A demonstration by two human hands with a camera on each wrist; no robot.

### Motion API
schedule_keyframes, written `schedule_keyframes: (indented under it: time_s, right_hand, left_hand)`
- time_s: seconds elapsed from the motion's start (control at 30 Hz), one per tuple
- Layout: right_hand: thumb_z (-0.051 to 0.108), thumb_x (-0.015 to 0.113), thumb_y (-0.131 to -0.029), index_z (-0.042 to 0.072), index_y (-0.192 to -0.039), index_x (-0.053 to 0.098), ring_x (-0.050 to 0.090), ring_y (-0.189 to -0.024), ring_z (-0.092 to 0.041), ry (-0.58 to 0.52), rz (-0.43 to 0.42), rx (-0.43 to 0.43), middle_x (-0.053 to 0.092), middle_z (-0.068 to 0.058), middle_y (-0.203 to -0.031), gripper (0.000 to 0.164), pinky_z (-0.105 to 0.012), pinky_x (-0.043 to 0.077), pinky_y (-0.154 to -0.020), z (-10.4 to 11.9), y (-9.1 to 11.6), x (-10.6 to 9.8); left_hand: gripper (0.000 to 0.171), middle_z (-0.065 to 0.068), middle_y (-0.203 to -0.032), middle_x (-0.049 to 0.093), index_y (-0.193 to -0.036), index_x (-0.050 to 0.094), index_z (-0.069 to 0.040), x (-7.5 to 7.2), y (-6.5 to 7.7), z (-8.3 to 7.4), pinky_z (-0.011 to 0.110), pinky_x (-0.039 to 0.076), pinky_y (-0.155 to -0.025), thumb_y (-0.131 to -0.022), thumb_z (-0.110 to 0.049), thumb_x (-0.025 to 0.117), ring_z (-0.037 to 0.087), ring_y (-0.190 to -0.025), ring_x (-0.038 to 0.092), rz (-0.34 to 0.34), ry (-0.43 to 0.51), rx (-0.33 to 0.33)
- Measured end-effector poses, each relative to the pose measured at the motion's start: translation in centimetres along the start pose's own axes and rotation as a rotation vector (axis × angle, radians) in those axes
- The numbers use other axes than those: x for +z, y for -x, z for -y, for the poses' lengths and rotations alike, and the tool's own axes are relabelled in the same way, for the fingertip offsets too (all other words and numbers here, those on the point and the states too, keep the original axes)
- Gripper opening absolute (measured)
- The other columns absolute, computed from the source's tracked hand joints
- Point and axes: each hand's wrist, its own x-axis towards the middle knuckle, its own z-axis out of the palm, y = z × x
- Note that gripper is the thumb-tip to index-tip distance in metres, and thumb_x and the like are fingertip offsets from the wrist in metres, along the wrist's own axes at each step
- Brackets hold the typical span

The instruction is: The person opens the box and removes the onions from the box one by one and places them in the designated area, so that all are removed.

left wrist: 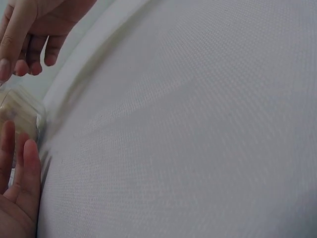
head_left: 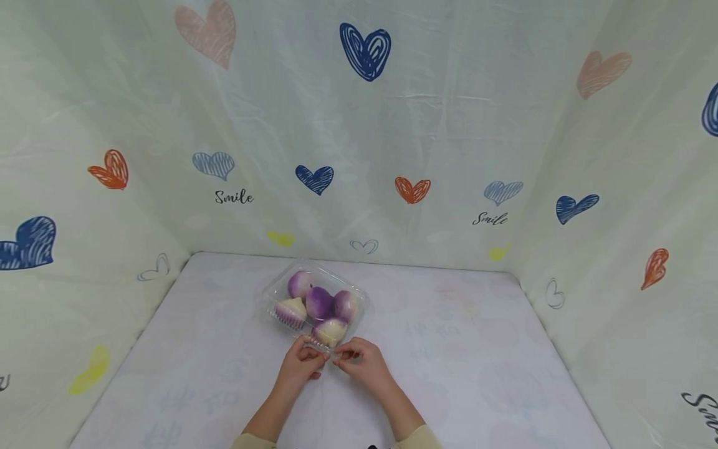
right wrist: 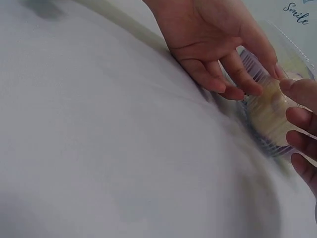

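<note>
A clear plastic clamshell box (head_left: 342,280) holding several purple-and-white turnips (head_left: 320,304) rests on the table, turned so one corner points at me. At that near corner my left hand (head_left: 301,365) pinches the thin plastic edge between thumb and fingertip. My right hand (head_left: 364,365) pinches the same edge just to the right, the two thumbs nearly meeting. In the right wrist view the ribbed side of the box (right wrist: 262,114) shows below both sets of fingertips. The left wrist view catches only a corner of the box (left wrist: 29,106) between the hands.
A white cloth (head_left: 471,374) covers the table. Pale curtains (head_left: 359,125) printed with hearts and the word Smile hang along the back and both sides. The box stands left of the table's middle, towards the back edge.
</note>
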Motion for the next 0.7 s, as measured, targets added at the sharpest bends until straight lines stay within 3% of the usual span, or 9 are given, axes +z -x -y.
schedule_keyframes:
  time_s: [0.23, 0.47, 0.7]
  right_hand:
    - [0.006, 0.08, -0.079, 0.006, -0.089, 0.077, 0.047, -0.062, 0.003, 0.058, 0.113, -0.073, 0.059, 0.006, -0.068, 0.01, -0.017, 0.044, -0.054, 0.0, -0.9, -1.0]
    - [0.002, 0.081, -0.077, 0.004, -0.086, 0.076, 0.045, -0.064, 0.004, 0.08, 0.156, -0.197, 0.056, 0.003, -0.07, 0.01, -0.016, 0.043, -0.054, -0.2, -1.4, -1.5]
    - [0.002, 0.079, -0.08, 0.004, -0.088, 0.076, 0.046, -0.065, 0.003, 0.087, 0.203, -0.191, 0.057, 0.004, -0.072, 0.009, -0.016, 0.044, -0.056, -0.3, -1.7, -1.8]
  left_hand:
    - [0.031, 0.006, -0.075, 0.064, -0.104, 0.051, -0.001, 0.0, -0.1, 0.0, 0.029, 0.053, -0.054, -0.082, 0.003, 0.072, 0.012, -0.067, 0.059, -0.01, -0.009, -0.007]
    - [0.029, 0.008, -0.076, 0.064, -0.103, 0.05, 0.002, -0.2, -0.1, -0.3, 0.032, 0.054, -0.056, -0.082, 0.006, 0.071, 0.013, -0.067, 0.059, 0.031, 0.006, -0.019]
    - [0.03, 0.005, -0.077, 0.064, -0.105, 0.051, 0.0, -0.1, -0.1, -0.3, 0.029, 0.053, -0.057, -0.083, 0.003, 0.071, 0.011, -0.068, 0.059, 0.023, 0.005, -0.028]
